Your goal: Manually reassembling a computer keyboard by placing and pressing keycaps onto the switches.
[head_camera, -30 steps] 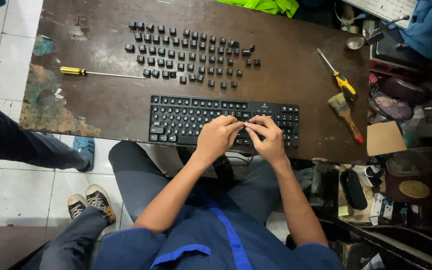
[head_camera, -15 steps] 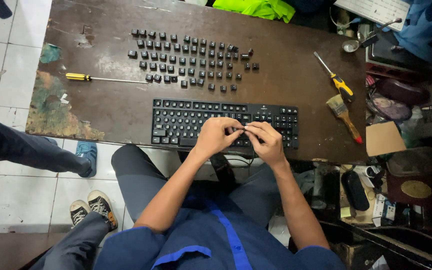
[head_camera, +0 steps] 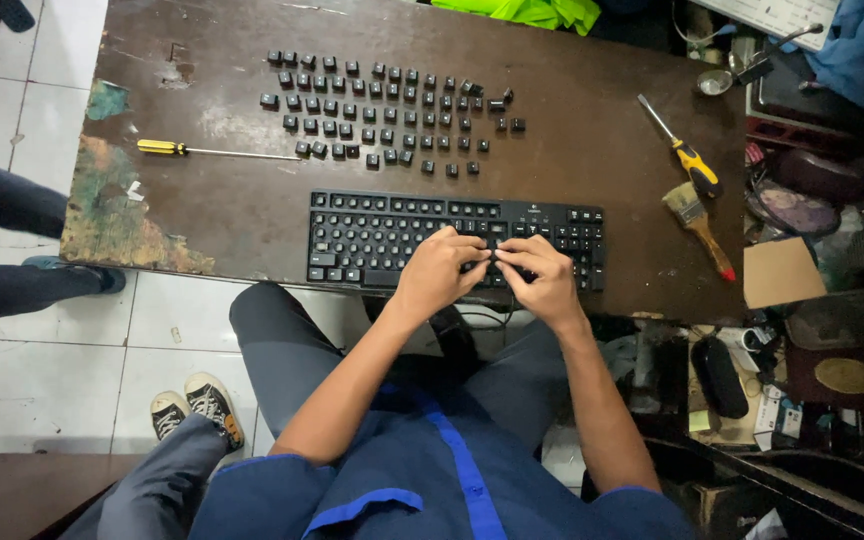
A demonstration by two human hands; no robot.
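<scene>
A black keyboard [head_camera: 382, 230] lies near the front edge of a worn brown table [head_camera: 572, 120]. Both my hands rest on its right-middle part. My left hand [head_camera: 439, 272] and my right hand [head_camera: 542, 277] meet with fingertips pinched together over one spot among the keys; what is between them is too small to see. Behind the keyboard, several loose black keycaps [head_camera: 382, 105] lie set out in rows on the table.
A yellow-handled screwdriver [head_camera: 207, 151] lies left of the keycaps; another screwdriver [head_camera: 682, 150] and a paintbrush [head_camera: 697, 225] lie at the right. Cluttered shelves and a cardboard piece [head_camera: 782, 272] stand at right. Other people's legs [head_camera: 12, 240] and shoes [head_camera: 197, 405] are at left.
The view shifted slightly, and my hands stay together over the same part of the keyboard with small finger movements.
</scene>
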